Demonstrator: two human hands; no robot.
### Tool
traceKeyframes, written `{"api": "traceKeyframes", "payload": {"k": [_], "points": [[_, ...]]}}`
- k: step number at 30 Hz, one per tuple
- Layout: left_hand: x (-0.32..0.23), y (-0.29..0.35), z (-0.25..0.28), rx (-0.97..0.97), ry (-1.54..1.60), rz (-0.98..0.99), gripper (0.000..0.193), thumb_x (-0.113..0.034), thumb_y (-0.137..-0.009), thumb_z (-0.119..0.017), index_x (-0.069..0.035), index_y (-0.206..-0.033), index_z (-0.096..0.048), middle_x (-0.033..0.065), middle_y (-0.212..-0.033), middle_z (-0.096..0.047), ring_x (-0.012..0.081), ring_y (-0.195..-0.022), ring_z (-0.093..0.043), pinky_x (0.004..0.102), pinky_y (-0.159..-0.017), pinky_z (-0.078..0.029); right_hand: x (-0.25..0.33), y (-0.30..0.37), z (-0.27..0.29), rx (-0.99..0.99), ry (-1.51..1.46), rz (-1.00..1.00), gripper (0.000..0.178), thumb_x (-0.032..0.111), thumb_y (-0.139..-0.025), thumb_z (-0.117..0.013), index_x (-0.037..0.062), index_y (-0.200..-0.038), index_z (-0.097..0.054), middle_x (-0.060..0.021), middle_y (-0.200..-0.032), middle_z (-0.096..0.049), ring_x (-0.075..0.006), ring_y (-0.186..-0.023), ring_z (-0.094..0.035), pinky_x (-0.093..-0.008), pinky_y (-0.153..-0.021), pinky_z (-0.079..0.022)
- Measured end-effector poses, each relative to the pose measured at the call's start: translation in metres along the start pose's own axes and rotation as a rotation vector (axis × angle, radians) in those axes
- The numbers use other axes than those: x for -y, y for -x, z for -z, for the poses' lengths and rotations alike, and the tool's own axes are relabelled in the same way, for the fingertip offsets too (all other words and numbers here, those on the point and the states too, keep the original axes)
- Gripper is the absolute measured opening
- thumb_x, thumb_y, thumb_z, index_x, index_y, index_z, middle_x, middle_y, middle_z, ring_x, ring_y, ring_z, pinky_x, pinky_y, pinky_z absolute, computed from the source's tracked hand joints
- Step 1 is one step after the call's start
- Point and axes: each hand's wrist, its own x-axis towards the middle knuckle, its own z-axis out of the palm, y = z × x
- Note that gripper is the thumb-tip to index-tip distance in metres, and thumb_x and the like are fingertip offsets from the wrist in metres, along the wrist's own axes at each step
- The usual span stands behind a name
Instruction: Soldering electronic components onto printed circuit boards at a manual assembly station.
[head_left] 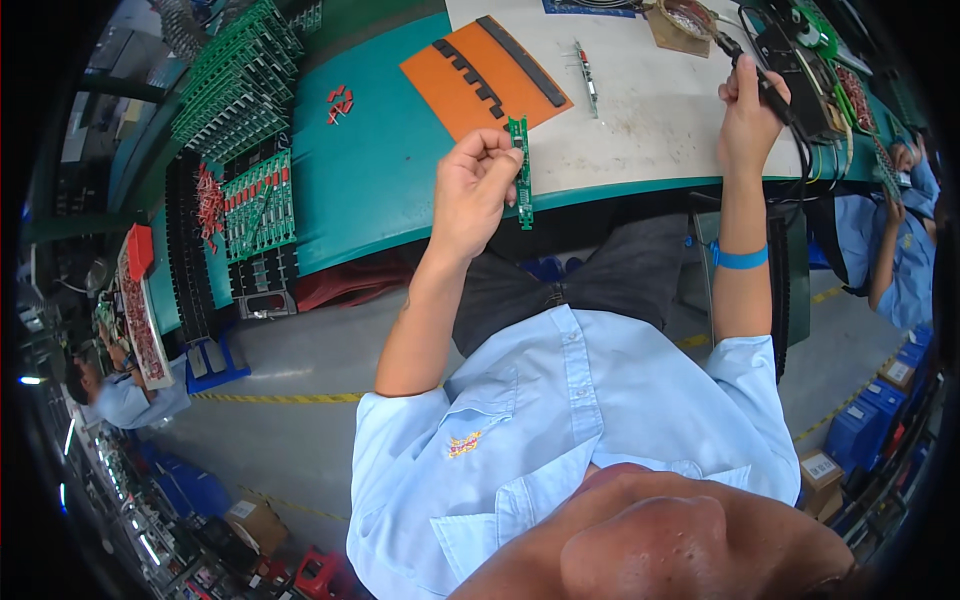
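Note:
My left hand [470,190] pinches a narrow green circuit board [525,190] between thumb and fingers, upright at the table's front edge beside an orange sheet [440,85]. My right hand [750,125] is closed round the black handle of a soldering iron [731,46]. The iron points to the far left, its front end at a round holder [688,16] at the back; the exact tip is too small to make out. Between the hands, farther back, a slim board with red parts and thin wires [586,80] lies on a pale mat [640,140].
A black notched strip [468,76] and a black bar [522,60] lie on the orange sheet. Small red parts [340,104] are scattered left. Stacked green boards [235,85] and a board panel [262,205] stand farther left. Cables [803,150] hang right. Co-workers sit either side.

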Motion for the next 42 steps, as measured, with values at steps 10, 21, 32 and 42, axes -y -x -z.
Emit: {"api": "traceKeyframes", "payload": {"k": [10,21,32,42], "points": [[0.003,0.0,0.002,0.03,0.079,0.02,0.008,-0.003,-0.094,-0.06,0.002,-0.1,-0.06,0.004,-0.075,-0.058,0.0085,-0.059,-0.052,0.0196,-0.055,-0.043,-0.025,-0.005,-0.025,0.139,-0.873,-0.551,0.034,0.024,-0.102,-0.06,0.0017,-0.126,-0.053,-0.0136,-0.11,-0.063,-0.0169,-0.09,-0.056,-0.029,-0.079,-0.048],[0.007,-0.002,0.002,0.084,0.169,0.008,0.014,-0.004,-0.097,-0.061,0.003,-0.109,-0.059,0.007,-0.085,-0.06,0.0105,-0.067,-0.055,0.0205,-0.059,-0.045,0.007,0.059,-0.063,0.585,0.534,0.176,0.031,0.016,-0.096,-0.064,0.0,-0.122,-0.064,-0.0094,-0.104,-0.068,-0.0131,-0.085,-0.056,-0.0234,-0.077,-0.048],[0.007,-0.004,0.008,0.104,0.343,0.028,0.017,-0.004,-0.098,-0.061,0.003,-0.113,-0.058,0.0081,-0.089,-0.061,0.0119,-0.071,-0.056,0.0218,-0.064,-0.049,0.006,0.067,-0.056,0.497,0.56,0.213,0.028,0.001,-0.081,-0.068,0.0016,-0.109,-0.071,-0.0036,-0.082,-0.068,-0.0113,-0.066,-0.055,-0.0225,-0.062,-0.047],[0.004,-0.002,0.009,0.078,0.184,0.051,0.019,-0.003,-0.097,-0.061,0.004,-0.114,-0.057,0.0069,-0.088,-0.061,0.0103,-0.068,-0.056,0.0208,-0.061,-0.048,0.011,0.071,-0.064,0.502,0.527,0.18,0.024,0.001,-0.081,-0.07,0.0015,-0.105,-0.07,-0.0026,-0.085,-0.067,-0.0114,-0.066,-0.053,-0.023,-0.061,-0.046]]}}
